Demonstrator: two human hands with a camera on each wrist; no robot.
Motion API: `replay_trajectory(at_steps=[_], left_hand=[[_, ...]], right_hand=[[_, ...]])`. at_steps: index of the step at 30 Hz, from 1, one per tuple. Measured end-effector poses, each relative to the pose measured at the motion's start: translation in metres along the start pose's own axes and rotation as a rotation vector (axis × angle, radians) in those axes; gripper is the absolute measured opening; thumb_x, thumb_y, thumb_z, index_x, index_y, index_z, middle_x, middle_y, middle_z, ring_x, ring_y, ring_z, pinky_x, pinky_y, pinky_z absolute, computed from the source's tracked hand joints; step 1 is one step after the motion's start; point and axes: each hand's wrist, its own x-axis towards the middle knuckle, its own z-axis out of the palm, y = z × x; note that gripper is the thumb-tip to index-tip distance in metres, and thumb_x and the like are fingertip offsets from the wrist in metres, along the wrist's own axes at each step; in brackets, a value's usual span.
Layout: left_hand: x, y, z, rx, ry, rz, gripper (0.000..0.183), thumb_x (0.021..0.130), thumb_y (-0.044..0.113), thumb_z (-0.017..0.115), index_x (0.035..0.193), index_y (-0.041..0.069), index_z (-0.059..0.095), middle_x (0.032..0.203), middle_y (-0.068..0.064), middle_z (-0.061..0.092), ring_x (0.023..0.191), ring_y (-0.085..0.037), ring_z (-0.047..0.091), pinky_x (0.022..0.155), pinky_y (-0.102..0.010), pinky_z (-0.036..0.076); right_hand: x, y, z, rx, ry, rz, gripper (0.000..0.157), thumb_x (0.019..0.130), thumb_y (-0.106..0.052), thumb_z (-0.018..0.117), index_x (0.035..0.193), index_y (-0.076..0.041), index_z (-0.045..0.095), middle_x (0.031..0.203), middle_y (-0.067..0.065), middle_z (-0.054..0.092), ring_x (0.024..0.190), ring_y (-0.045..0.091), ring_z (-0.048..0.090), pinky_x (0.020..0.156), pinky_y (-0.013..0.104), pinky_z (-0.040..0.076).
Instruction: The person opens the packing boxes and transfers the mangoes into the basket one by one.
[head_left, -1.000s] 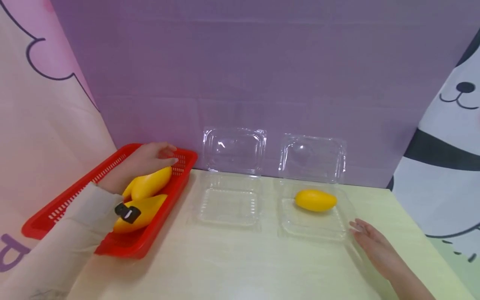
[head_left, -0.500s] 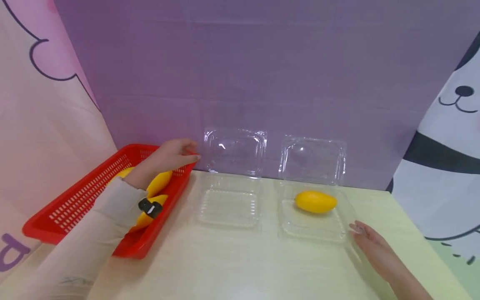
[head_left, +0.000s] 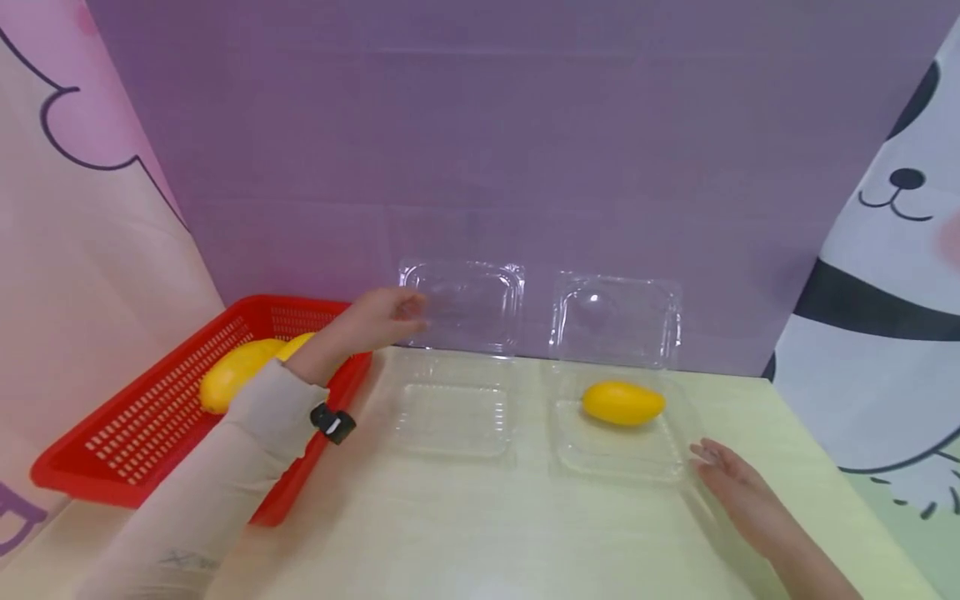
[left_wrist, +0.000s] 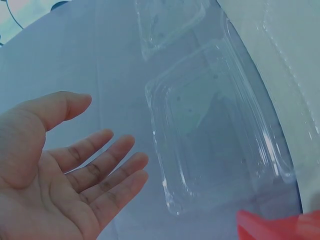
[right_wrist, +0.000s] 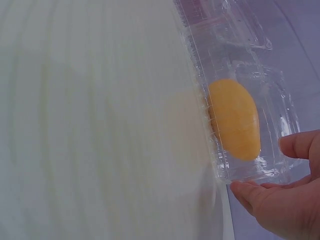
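Note:
My left hand is raised just past the back right corner of the red basket, holding nothing. In the left wrist view its fingers are spread and loosely bent, with a clear plastic container's lid beyond them. My right hand is at the right edge of the right clear container. Its fingertips are right at that edge, with thumb and fingers apart in the right wrist view. One yellow mango lies in this container. The left clear container holds nothing.
Mangoes lie in the basket, partly hidden by the left sleeve. Both container lids stand raised at the back, such as the right lid, before a purple backdrop. All rest on a pale table.
My left hand has moved right, from over the basket's mangoes to past its back right corner, still empty. My right hand stays beside the right container.

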Motion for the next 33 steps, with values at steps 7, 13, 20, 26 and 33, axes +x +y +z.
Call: replay_trajectory(at_steps=[7, 13, 20, 26, 33], left_hand=[[0.011, 0.012, 0.012, -0.005, 0.009, 0.074, 0.038, 0.090, 0.014, 0.061, 0.123, -0.003, 0.054, 0.116, -0.018, 0.060, 0.106, -0.031, 0.056, 0.089, -0.041, 0.050], [0.023, 0.028, 0.027, -0.045, -0.020, 0.088, 0.039, 0.090, 0.016, 0.062, 0.125, 0.000, 0.054, 0.119, -0.014, 0.059, 0.107, -0.027, 0.055, 0.091, -0.038, 0.050], [0.036, 0.043, 0.043, -0.043, -0.028, 0.122, 0.039, 0.089, 0.013, 0.062, 0.125, -0.001, 0.055, 0.119, -0.014, 0.059, 0.110, -0.028, 0.055, 0.093, -0.036, 0.048], [0.047, 0.054, 0.061, -0.098, -0.058, 0.149, 0.040, 0.088, 0.012, 0.063, 0.126, 0.000, 0.054, 0.121, -0.013, 0.059, 0.110, -0.025, 0.056, 0.093, -0.033, 0.048], [0.056, 0.074, 0.089, -0.088, -0.067, 0.139, 0.041, 0.089, 0.017, 0.063, 0.127, 0.004, 0.054, 0.120, -0.010, 0.060, 0.111, -0.023, 0.056, 0.092, -0.030, 0.048]], right_hand=[[0.001, 0.003, 0.001, 0.062, -0.009, -0.029, 0.063, 0.103, -0.026, 0.036, 0.142, 0.016, 0.010, 0.145, 0.035, 0.021, 0.096, -0.027, 0.035, 0.085, 0.005, 0.038], [-0.004, 0.004, -0.003, 0.006, -0.001, -0.005, 0.064, 0.102, -0.029, 0.037, 0.143, 0.014, 0.012, 0.145, 0.033, 0.022, 0.093, -0.029, 0.031, 0.080, 0.004, 0.037], [-0.003, 0.009, -0.004, 0.054, 0.003, -0.038, 0.063, 0.103, -0.027, 0.036, 0.143, 0.015, 0.010, 0.145, 0.035, 0.019, 0.095, -0.028, 0.034, 0.081, 0.004, 0.038], [-0.003, 0.011, -0.004, 0.068, 0.009, -0.049, 0.061, 0.103, -0.023, 0.036, 0.142, 0.016, 0.010, 0.145, 0.031, 0.023, 0.096, -0.028, 0.033, 0.082, 0.004, 0.038], [-0.003, 0.010, -0.004, 0.069, 0.006, -0.042, 0.061, 0.103, -0.024, 0.035, 0.143, 0.015, 0.010, 0.144, 0.034, 0.018, 0.096, -0.029, 0.034, 0.083, 0.005, 0.038]])
